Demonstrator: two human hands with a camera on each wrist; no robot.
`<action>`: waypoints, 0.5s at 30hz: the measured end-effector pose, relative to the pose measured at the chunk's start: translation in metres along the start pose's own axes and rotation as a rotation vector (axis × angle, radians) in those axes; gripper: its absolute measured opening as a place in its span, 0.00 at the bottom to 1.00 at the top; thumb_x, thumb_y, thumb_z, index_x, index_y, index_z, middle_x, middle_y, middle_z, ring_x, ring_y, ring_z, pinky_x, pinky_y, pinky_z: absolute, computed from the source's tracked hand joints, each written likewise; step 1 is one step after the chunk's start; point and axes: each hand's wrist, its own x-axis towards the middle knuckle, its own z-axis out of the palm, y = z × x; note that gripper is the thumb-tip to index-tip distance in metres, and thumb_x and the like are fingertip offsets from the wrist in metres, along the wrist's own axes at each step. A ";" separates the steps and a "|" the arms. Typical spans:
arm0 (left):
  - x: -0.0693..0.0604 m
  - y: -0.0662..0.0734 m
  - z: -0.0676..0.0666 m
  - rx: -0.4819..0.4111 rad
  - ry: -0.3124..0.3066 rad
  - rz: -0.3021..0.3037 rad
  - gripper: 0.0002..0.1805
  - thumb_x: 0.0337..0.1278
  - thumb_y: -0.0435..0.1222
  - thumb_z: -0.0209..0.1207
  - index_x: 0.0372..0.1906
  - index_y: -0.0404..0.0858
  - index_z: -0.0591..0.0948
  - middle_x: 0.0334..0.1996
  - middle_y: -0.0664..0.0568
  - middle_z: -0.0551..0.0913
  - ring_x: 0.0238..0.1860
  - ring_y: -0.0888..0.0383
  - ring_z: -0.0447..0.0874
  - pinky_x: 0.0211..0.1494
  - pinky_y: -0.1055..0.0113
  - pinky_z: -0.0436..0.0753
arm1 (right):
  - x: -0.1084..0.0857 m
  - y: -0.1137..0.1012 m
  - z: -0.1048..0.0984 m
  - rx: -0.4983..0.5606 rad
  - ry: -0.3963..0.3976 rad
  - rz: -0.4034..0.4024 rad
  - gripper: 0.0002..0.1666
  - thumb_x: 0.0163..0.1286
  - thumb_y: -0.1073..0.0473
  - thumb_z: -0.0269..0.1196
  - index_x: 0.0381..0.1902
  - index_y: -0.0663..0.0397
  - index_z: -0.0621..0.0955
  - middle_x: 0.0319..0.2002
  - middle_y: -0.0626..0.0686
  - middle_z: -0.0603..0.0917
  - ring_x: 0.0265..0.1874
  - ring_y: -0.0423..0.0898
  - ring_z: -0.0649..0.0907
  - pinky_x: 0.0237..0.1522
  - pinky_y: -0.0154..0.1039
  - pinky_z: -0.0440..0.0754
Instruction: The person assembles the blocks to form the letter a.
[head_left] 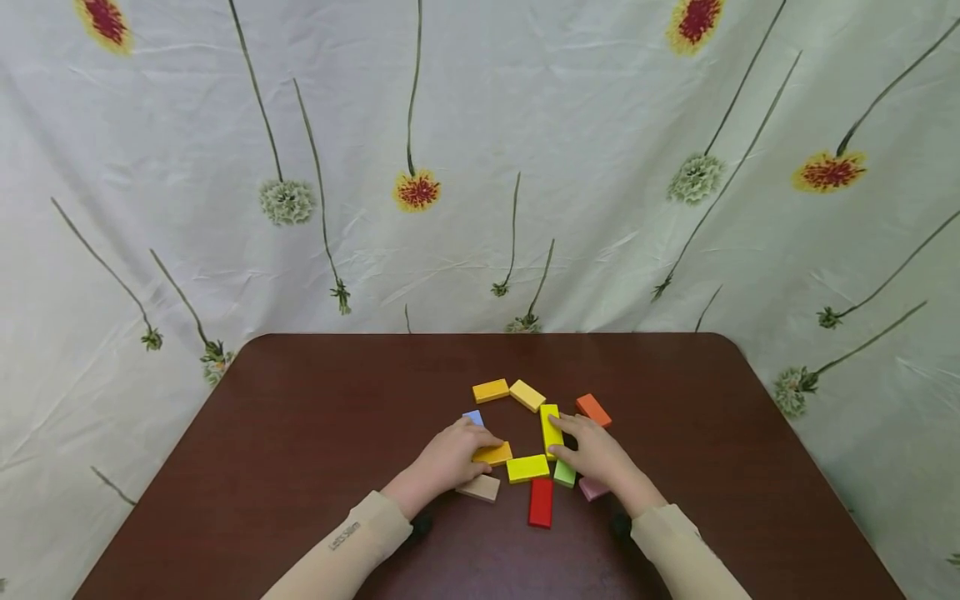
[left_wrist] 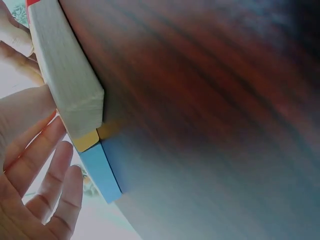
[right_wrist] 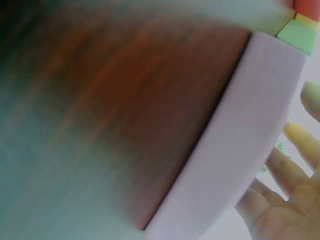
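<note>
My left hand (head_left: 453, 454) holds an orange-yellow block (head_left: 495, 454), index finger on its far side and thumb on its near side. A blue block (head_left: 473, 417) lies just beyond that hand, and a beige wooden block (head_left: 480, 487) lies nearer. With thumb and index finger, my right hand (head_left: 594, 452) grips an upright-pointing yellow block (head_left: 550, 425) along its right side. Beneath it are a green block (head_left: 565, 473) and a partly covered pink block (head_left: 592, 488). Another yellow block (head_left: 528, 468) lies between the hands. The pink block looms close in the right wrist view.
A red block (head_left: 540, 502) lies nearest the front. Farther back are an orange-yellow block (head_left: 491, 391), a pale yellow block (head_left: 527, 395) and an orange-red block (head_left: 593, 410). All lie on a dark brown table (head_left: 337, 417), with a flowered curtain (head_left: 465, 250) behind its far edge.
</note>
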 end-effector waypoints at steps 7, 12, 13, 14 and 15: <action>-0.004 -0.007 -0.001 0.012 0.009 -0.014 0.17 0.53 0.36 0.69 0.50 0.43 0.87 0.47 0.55 0.87 0.46 0.57 0.77 0.49 0.65 0.79 | -0.001 0.001 0.001 0.001 0.000 -0.016 0.33 0.67 0.51 0.66 0.68 0.51 0.74 0.69 0.58 0.72 0.70 0.63 0.67 0.68 0.62 0.66; -0.011 -0.009 -0.002 0.004 0.010 -0.005 0.16 0.52 0.34 0.69 0.49 0.43 0.88 0.45 0.54 0.88 0.41 0.58 0.73 0.43 0.67 0.76 | -0.003 0.001 0.001 0.005 0.001 -0.026 0.32 0.68 0.51 0.65 0.68 0.52 0.74 0.69 0.59 0.73 0.70 0.64 0.67 0.67 0.62 0.67; -0.012 -0.009 -0.002 0.004 0.008 0.001 0.16 0.53 0.34 0.69 0.48 0.43 0.88 0.45 0.54 0.88 0.40 0.59 0.73 0.43 0.68 0.76 | -0.003 0.000 0.001 0.002 0.003 -0.028 0.32 0.67 0.51 0.65 0.68 0.52 0.74 0.69 0.59 0.73 0.70 0.64 0.67 0.67 0.63 0.67; -0.014 -0.009 -0.003 0.003 0.006 0.007 0.16 0.53 0.34 0.69 0.48 0.43 0.88 0.44 0.54 0.88 0.40 0.59 0.73 0.43 0.68 0.76 | -0.003 0.000 0.000 0.001 0.004 -0.029 0.32 0.67 0.51 0.66 0.68 0.52 0.74 0.69 0.59 0.73 0.70 0.64 0.67 0.67 0.63 0.67; -0.015 -0.008 -0.003 0.002 0.003 0.013 0.15 0.53 0.34 0.69 0.48 0.43 0.88 0.44 0.54 0.88 0.40 0.59 0.73 0.43 0.67 0.76 | -0.003 0.000 0.000 0.000 0.006 -0.030 0.32 0.67 0.51 0.65 0.68 0.52 0.74 0.69 0.59 0.73 0.70 0.64 0.67 0.67 0.63 0.67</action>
